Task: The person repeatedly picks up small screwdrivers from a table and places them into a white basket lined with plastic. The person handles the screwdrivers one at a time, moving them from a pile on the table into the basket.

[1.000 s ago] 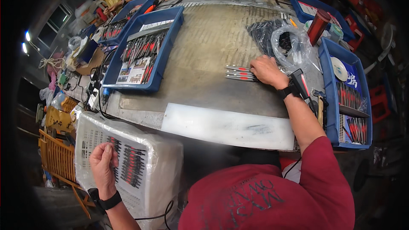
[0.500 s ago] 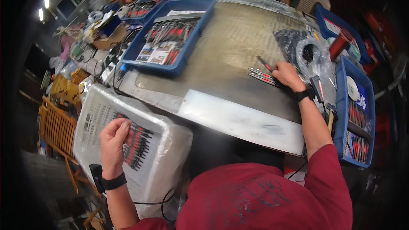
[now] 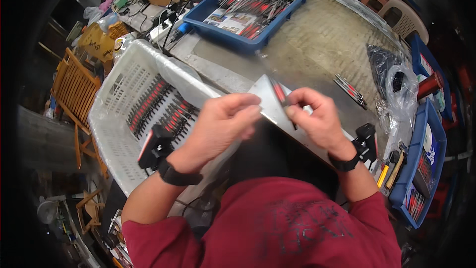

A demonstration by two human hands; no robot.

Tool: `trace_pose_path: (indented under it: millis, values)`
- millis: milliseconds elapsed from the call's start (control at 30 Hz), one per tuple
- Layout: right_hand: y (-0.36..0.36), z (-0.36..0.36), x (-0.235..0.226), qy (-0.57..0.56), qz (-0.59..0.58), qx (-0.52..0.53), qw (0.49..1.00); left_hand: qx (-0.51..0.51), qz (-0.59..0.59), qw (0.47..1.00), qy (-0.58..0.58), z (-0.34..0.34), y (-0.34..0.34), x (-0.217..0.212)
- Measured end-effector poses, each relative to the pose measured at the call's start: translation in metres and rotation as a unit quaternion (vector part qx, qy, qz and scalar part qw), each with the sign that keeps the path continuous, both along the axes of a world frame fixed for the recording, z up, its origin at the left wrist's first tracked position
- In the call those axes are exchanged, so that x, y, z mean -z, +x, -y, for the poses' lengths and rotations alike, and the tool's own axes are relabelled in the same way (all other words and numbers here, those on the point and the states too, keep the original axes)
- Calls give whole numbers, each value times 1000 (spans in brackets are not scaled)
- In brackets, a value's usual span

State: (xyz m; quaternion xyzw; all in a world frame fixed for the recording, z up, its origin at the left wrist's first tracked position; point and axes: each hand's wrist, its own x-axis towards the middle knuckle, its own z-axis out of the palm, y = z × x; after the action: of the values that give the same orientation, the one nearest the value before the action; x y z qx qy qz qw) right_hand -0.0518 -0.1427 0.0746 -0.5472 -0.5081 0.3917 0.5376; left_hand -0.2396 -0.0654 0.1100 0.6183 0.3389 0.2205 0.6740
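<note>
My right hand point(image 3: 315, 116) pinches a slim black-and-red tool point(image 3: 279, 94) between thumb and fingers. The tool is upright and tilted, smeared by motion, so its exact kind is unclear. To its left, my left hand point(image 3: 225, 121) has thumb and forefinger apart with nothing visible between them. It hangs by the white plastic basket point(image 3: 111, 119), which is lined with clear film. Rows of black-and-red pieces point(image 3: 171, 114) lie inside the basket. A small bundle of similar slim tools point(image 3: 350, 91) rests on the table beyond my right hand.
A white board point(image 3: 265, 101) lies along the table's near edge. A blue tray point(image 3: 253, 42) full of slim tools stands at the back. Farther right are clear plastic bags point(image 3: 400, 94), another blue tray point(image 3: 396, 196) and yellow-handled tools point(image 3: 383, 174). A wooden folding chair point(image 3: 74, 87) stands left.
My left hand has come out of the basket toward the right. My right hand has moved from the bundle back toward me, carrying one tool. The view has shifted.
</note>
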Motion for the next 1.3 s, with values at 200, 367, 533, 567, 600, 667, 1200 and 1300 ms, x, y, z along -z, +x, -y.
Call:
trace_pose_path:
  millis: [200,367,533,567,600,667,1200,1300]
  values:
    - [-42,-18,5,130,191,-18,973,-71,41,995,-61,0,-1,10]
    - [-28,-14,9,134,220,-16,966,-166,56,982,74,-33,-50,2]
    - [-6,-4,21,68,80,88,991,-330,-101,930,130,-95,-133,29]
    - [-1,-1,23,52,55,97,992,-344,-125,921,131,-103,-152,41]
    - [5,1,25,46,42,101,993,-361,-172,908,126,-109,-172,56]
    - [14,4,30,38,23,105,994,-385,-247,880,126,-119,-207,89]
    - [42,24,55,-4,10,153,988,-455,-469,749,-109,-100,-296,210]
    - [43,25,54,-8,16,157,987,-466,-456,746,-138,-99,-293,211]
